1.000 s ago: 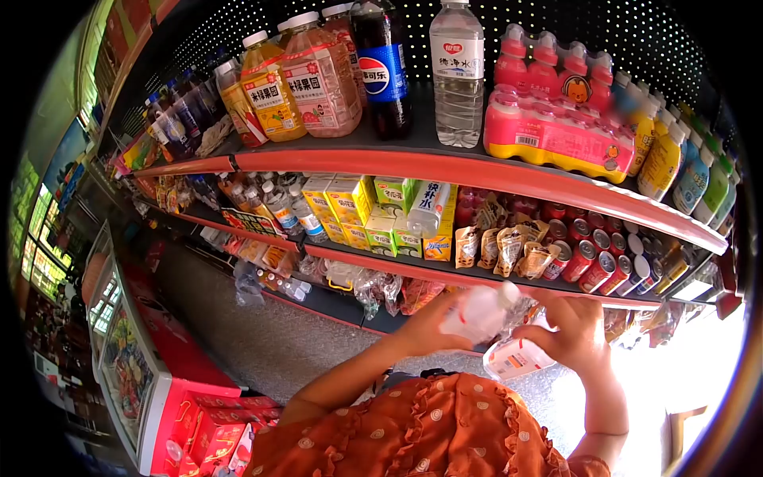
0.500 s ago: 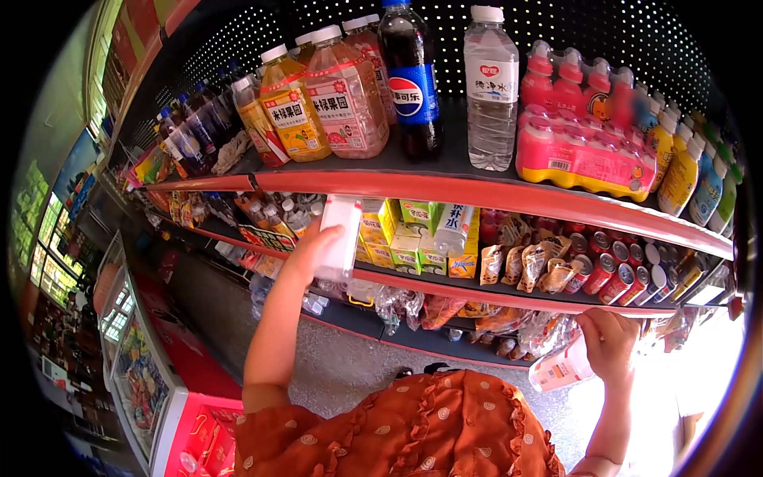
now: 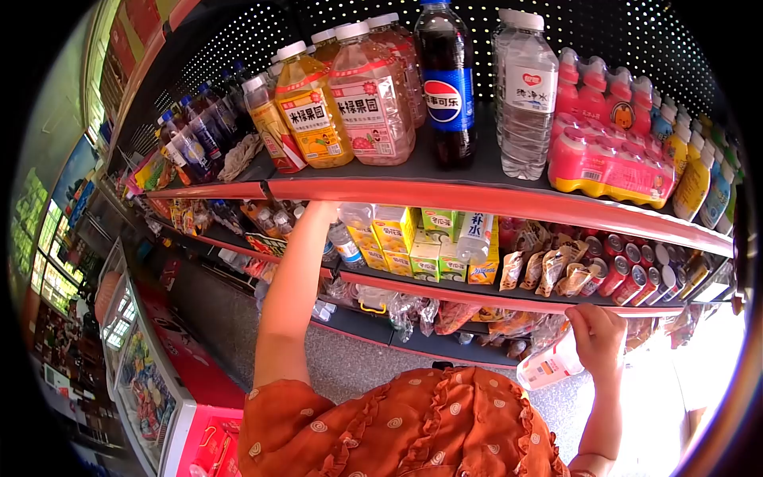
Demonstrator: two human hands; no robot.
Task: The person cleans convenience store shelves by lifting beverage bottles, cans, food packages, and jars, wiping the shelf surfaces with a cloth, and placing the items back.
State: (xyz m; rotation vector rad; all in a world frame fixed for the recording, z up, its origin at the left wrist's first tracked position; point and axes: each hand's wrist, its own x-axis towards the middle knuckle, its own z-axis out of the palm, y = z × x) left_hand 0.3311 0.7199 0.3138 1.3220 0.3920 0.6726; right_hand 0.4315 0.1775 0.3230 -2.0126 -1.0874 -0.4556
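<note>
My left hand (image 3: pixel 323 210) reaches in under the red front edge of the upper shelf. Its fingers are hidden behind that edge, so what they hold cannot be seen. Beside it stand a clear bottle (image 3: pixel 346 245) with a blue-and-white label and stacked yellow drink cartons (image 3: pixel 394 232). My right hand (image 3: pixel 598 338) is closed, low on the right in front of the middle shelf's edge. From it hangs a pale plastic bottle (image 3: pixel 551 366) with a white-and-red label, tilted; its top is hidden by the hand.
On the upper shelf (image 3: pixel 477 200) stand juice bottles (image 3: pixel 369 103), a cola bottle (image 3: pixel 447 87), water bottles (image 3: pixel 528 103) and a pink multipack (image 3: pixel 608 163). Cans (image 3: pixel 628 285) and snack pouches (image 3: pixel 552 266) line the middle shelf. A glass-topped freezer (image 3: pixel 147 381) stands at the left.
My left hand, which held a white-sided block-shaped item in front of the shelf, has moved up and in under the upper shelf. The right hand shifted slightly left in view with its bottle.
</note>
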